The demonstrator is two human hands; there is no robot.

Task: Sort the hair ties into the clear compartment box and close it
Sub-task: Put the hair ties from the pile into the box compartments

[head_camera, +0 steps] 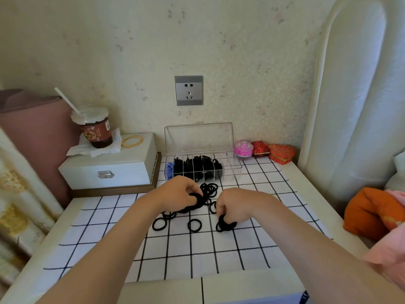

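The clear compartment box (235,170) stands open near the wall, its lid (198,137) upright. Several middle compartments hold black hair ties (197,166), the leftmost holds something blue, and the right ones look bare. Loose black hair ties (209,189) lie in a heap on the checked cloth just before the box, with single ones (194,225) nearer me. My left hand (177,191) grips a bunch of black ties. My right hand (232,206) pinches another bunch against the cloth.
A white jewellery case (109,170) stands at left with a drink cup (96,128) and gold bangles (132,141) on it. Pink and red trinket boxes (263,150) sit right of the clear box. An orange cushion (368,213) lies at right.
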